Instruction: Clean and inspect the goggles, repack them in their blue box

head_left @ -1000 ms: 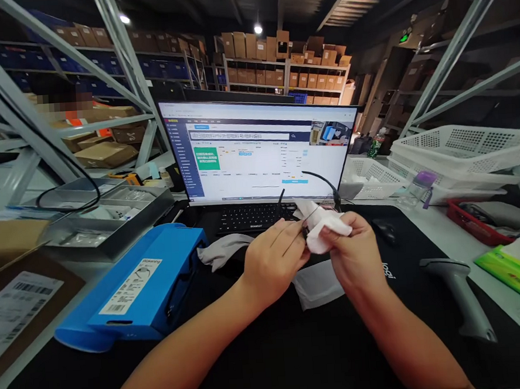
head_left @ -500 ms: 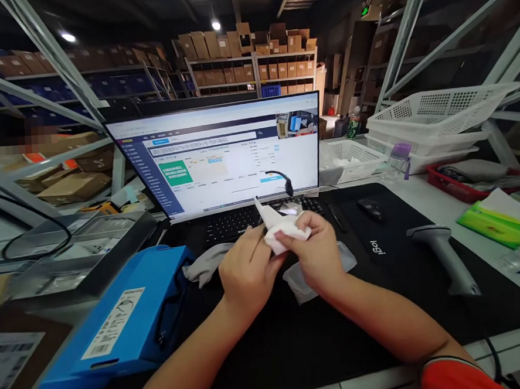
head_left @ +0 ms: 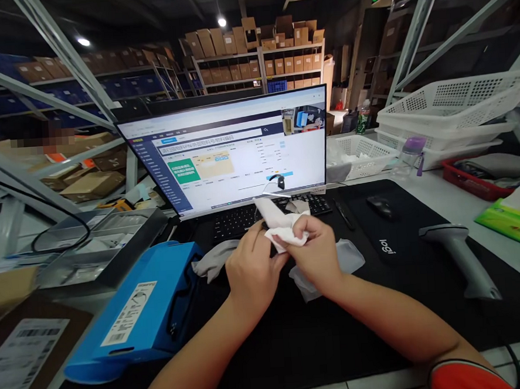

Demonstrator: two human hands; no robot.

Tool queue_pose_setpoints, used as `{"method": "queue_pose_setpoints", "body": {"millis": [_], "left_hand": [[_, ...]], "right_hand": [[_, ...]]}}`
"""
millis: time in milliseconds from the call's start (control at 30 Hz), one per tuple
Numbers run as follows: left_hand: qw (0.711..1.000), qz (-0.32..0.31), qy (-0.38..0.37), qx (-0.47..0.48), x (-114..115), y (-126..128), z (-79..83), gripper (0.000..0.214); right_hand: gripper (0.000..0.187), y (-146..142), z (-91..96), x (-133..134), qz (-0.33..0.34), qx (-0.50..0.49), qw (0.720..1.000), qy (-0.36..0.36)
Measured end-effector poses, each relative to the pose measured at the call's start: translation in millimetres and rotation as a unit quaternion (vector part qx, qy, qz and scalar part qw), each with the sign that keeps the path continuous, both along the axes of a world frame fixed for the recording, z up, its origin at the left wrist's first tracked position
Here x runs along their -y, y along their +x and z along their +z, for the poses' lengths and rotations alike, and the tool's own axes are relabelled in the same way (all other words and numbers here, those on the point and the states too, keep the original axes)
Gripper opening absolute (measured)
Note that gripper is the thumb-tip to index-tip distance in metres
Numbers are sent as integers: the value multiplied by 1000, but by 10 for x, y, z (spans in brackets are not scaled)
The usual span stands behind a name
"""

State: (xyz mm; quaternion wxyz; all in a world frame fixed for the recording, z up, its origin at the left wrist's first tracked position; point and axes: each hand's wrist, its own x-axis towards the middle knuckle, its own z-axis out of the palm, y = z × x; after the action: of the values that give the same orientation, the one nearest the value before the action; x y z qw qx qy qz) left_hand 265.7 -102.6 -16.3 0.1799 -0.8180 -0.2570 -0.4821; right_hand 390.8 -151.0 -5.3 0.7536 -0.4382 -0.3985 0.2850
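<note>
Mat (head_left: pixel 331 343) spreads beneath white cloth (head_left: pixel 281 219), stocked shelves (head_left: pixel 262 65) beyond.

**One Second On, a Closer Hold**

The right grip (head_left: pixel 316 250) has drawn nearer the left grip (head_left: pixel 252 265), exposing more of a translucent pouch (head_left: pixel 350 256). A dark spectacle arm (head_left: pixel 280 182) now shows as a shorter curve above the white cloth (head_left: pixel 279 218), and a red sleeve (head_left: pixel 467 376) has entered view.

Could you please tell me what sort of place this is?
Probably a warehouse workstation, judging by the cardboard boxes on racks, the handheld scanner on the black mat, and the monitor.
</note>
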Motion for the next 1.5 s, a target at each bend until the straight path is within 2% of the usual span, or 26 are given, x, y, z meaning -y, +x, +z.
{"method": "queue_pose_setpoints", "body": {"millis": [133, 233, 333, 400, 500, 567, 700, 867, 1000, 1067, 1133, 1267, 1333, 1433, 1500], "left_hand": [[992, -59, -70, -85, 14, 7, 73, 64], [996, -28, -70, -48, 14, -57, 148, 71], [1000, -10, -9, -12, 36, -147, 221, 86], [998, -32, 16, -43, 72, -190, 268, 90], [988, -69, 15, -134, 121, -211, 325, 80], [982, -85, -6, -167, 126, -211, 347, 71], [989, -78, -51, -112, 68, -240, 373, 48], [990, -79, -112, -14, -47, -311, 444, 43], [981, -88, -174, 23, -97, -309, 445, 39], [978, -97, -184, 16, -101, -273, 408, 36], [978, -109, -179, -3, -96, -224, 358, 32], [979, -124, -163, -25, -100, -157, 295, 20], [978, -116, -176, -8, -122, -161, 305, 18], [963, -114, -241, 28, -160, -196, 359, 20], [946, -129, -293, 57, -169, -213, 393, 21]], "right_hand": [[62, 478, 255, -35, -12, 2, 1000, -4], [59, 729, 366, -17, -39, 61, 997, -35], [56, 732, 348, 37, -49, 153, 984, -74], [53, 631, 291, 78, -28, 221, 970, -99], [42, 428, 198, 127, 15, 308, 946, -103], [38, 307, 159, 150, 33, 335, 938, -76], [47, 205, 184, 193, 36, 320, 946, -30], [55, 451, 362, 230, 63, 286, 953, -71], [56, 720, 433, 206, 159, 306, 933, -102], [51, 731, 402, 187, 178, 327, 923, -100], [46, 637, 338, 170, 158, 359, 916, -89], [38, 369, 222, 143, 73, 428, 897, -86], [35, 351, 226, 134, 72, 431, 895, -95], [44, 538, 320, 141, 167, 398, 897, -92], [53, 730, 401, 158, 252, 378, 886, -93]]}}
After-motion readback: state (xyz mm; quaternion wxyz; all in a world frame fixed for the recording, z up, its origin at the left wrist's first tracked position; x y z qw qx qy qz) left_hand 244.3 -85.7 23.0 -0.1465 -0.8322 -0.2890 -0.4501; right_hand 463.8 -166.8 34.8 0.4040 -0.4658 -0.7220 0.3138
